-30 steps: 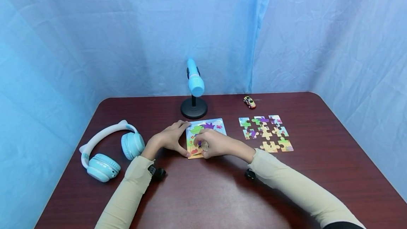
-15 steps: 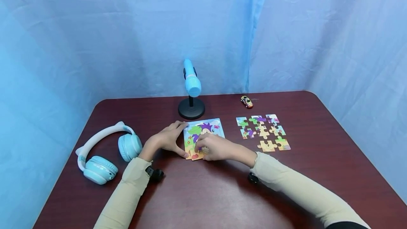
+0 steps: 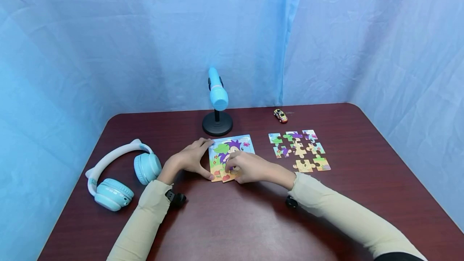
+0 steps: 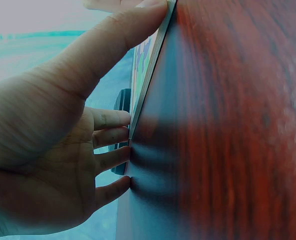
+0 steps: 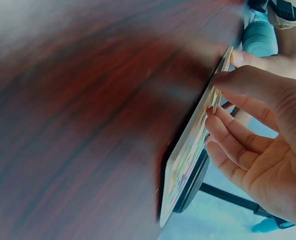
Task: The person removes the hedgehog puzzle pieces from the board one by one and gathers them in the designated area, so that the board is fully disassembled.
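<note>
A square picture puzzle board [image 3: 239,137] with a purple-haired cartoon figure lies mid-table. My left hand [image 3: 190,157] spans its left edge, thumb at the near corner and fingers toward the far corner. In the left wrist view the fingers [image 4: 110,136] are fairly straight against the board's side. My right hand [image 3: 250,167] pinches an orange puzzle piece [image 3: 226,177] with a red heart, over the board's near edge. The right wrist view shows this thin piece [image 5: 215,107] tilted up between thumb and fingers. The hand hides the board's lower right part.
Several loose puzzle pieces [image 3: 299,148] lie spread to the right of the board. Behind them is a toy car [image 3: 280,115]. A blue microphone [image 3: 219,98] on a round black stand [image 3: 217,124] is behind the board. Cat-ear headphones [image 3: 112,190] lie at left.
My right hand has slid the heart piece a little to the right along the board's near edge, baring a printed heart beneath. The left hand stays at the edge.
</note>
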`<action>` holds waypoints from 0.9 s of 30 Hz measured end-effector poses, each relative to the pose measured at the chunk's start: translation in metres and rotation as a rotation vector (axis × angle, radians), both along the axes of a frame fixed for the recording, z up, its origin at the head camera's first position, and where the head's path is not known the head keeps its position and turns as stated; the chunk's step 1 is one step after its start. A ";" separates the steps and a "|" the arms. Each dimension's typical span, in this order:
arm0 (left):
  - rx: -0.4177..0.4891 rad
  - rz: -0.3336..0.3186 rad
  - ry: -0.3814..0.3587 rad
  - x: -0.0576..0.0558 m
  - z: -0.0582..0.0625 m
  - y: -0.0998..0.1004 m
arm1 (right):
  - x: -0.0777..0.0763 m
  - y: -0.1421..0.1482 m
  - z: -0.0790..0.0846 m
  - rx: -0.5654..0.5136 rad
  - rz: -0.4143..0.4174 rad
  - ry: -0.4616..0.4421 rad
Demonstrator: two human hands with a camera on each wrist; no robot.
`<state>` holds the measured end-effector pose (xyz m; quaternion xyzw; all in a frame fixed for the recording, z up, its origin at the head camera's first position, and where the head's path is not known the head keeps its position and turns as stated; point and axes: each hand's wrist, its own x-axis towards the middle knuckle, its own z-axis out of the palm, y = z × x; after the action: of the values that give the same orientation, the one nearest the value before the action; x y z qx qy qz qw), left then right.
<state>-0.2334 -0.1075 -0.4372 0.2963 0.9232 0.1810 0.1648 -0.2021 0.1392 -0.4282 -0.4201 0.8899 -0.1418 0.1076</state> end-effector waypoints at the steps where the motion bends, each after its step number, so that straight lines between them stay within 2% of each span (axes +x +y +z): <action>1: -0.002 0.002 -0.003 0.000 0.000 0.000 | 0.000 0.003 0.000 0.000 -0.007 -0.001; 6: -0.003 0.010 -0.014 -0.001 0.000 0.000 | -0.001 0.022 0.000 -0.021 -0.038 -0.020; 13: -0.015 0.021 -0.025 -0.001 -0.001 0.001 | -0.004 0.055 -0.001 -0.069 -0.014 0.035; 27: -0.004 0.028 -0.028 0.000 0.001 0.001 | -0.004 0.112 0.007 -0.086 -0.058 0.087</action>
<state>-0.2332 -0.1066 -0.4366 0.2804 0.9253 0.1856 0.1756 -0.2060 0.2513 -0.4213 -0.4041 0.8986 -0.1646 0.0467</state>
